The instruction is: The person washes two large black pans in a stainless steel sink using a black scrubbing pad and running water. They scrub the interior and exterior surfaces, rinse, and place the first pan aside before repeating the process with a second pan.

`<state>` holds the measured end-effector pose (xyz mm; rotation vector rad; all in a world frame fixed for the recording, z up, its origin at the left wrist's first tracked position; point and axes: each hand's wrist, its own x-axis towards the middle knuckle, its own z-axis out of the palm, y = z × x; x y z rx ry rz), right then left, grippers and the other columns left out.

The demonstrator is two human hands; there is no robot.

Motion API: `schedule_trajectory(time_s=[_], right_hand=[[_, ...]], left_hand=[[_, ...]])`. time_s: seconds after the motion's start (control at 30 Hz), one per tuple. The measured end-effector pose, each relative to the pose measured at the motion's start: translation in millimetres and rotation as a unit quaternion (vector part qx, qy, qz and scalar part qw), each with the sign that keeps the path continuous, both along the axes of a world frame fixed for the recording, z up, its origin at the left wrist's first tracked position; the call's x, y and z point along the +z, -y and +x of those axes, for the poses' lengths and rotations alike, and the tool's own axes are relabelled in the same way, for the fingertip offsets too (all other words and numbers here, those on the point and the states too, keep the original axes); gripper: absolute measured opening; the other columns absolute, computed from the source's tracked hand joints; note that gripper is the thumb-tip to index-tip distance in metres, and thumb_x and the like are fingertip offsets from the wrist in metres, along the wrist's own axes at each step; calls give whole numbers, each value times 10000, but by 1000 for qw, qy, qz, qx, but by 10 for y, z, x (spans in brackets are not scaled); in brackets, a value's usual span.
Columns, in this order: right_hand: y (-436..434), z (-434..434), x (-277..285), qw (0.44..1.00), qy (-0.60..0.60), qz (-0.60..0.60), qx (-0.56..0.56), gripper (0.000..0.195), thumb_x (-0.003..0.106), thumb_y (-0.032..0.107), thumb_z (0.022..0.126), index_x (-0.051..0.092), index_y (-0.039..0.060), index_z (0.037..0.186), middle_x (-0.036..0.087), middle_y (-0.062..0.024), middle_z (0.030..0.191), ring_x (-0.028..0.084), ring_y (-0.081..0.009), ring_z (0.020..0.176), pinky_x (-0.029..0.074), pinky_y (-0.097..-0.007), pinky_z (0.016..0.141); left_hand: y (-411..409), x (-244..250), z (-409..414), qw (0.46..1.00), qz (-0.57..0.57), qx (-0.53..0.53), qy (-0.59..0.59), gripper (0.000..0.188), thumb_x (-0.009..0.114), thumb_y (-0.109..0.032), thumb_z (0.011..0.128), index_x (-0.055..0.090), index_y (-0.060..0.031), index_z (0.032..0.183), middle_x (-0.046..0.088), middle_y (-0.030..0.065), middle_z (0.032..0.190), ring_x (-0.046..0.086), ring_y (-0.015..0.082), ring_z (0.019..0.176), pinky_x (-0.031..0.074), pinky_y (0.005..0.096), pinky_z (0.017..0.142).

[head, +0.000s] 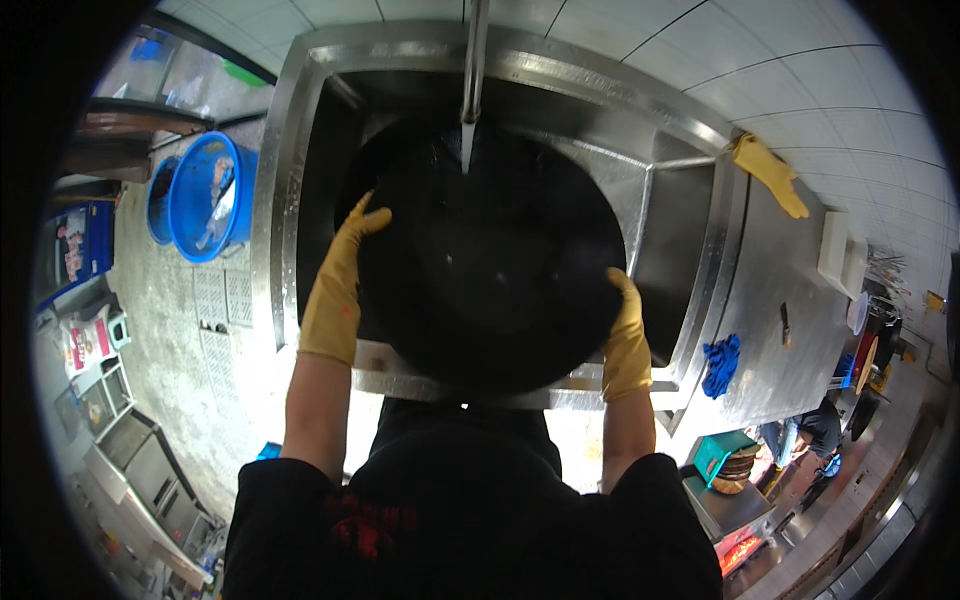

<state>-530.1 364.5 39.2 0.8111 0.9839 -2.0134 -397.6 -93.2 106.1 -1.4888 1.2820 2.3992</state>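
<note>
A large black wok sits tilted in a stainless steel sink, its near edge over the front rim. My left hand, in a yellow rubber glove, grips the wok's left edge, thumb on the inner side. The wok's right edge is held by my right hand in a matching glove; most of those fingers are hidden behind the wok. From the faucet above, a stream of water runs into the wok's far part.
Right of the sink, a steel counter bears a blue cloth, a knife and a white container. A yellow glove lies at the sink's far right corner. Blue bins stand left. Another person is at lower right.
</note>
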Motion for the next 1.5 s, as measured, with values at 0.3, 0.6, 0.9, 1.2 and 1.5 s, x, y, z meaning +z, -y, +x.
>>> schedule_trajectory(time_s=[0.3, 0.6, 0.9, 1.2, 1.5], right_hand=[[464, 489, -216, 976, 33, 68, 203, 309, 787, 16, 1011, 782, -75, 1306, 833, -174, 1243, 831, -311, 1091, 694, -423, 984], [627, 1130, 68, 993, 47, 55, 89, 535, 807, -12, 977, 674, -79, 1491, 768, -212, 1430, 761, -429, 1295, 615, -514, 1190], [977, 1438, 443, 995, -35, 96, -19, 496, 840, 7, 1031, 677, -66, 1494, 765, -193, 1445, 771, -350, 1301, 624, -481, 1203], [1031, 660, 1729, 870, -218, 425, 122, 248, 937, 112, 940, 816, 24, 1138, 680, 40, 750, 472, -44, 530, 256, -279, 438], [717, 825, 2885, 725, -195, 627, 210, 585, 842, 230, 992, 737, 49, 1538, 861, -105, 1230, 805, -247, 1115, 581, -406, 1088]], left_hand=[[886, -112, 694, 997, -2, -34, -72, 427, 846, -303, 1063, 820, -21, 1382, 832, 160, 1365, 801, 246, 1267, 640, 346, 1117], [118, 371, 1020, 999, -3, 37, -38, 786, 830, 60, 922, 605, -89, 1660, 737, 162, 1483, 734, 320, 1343, 607, 450, 1170], [347, 321, 750, 978, 47, 55, -197, 493, 764, 92, 1014, 769, -116, 1461, 856, 85, 1229, 845, 249, 1109, 716, 390, 995], [-302, -1214, 955, 984, -21, -25, -177, 444, 874, 48, 974, 759, -48, 1392, 790, 99, 1405, 776, 214, 1261, 623, 373, 1202], [-1558, -1205, 729, 848, 521, 88, -37, 291, 673, -179, 1182, 743, -121, 1458, 766, 35, 1482, 736, 180, 1334, 546, 385, 1282]])
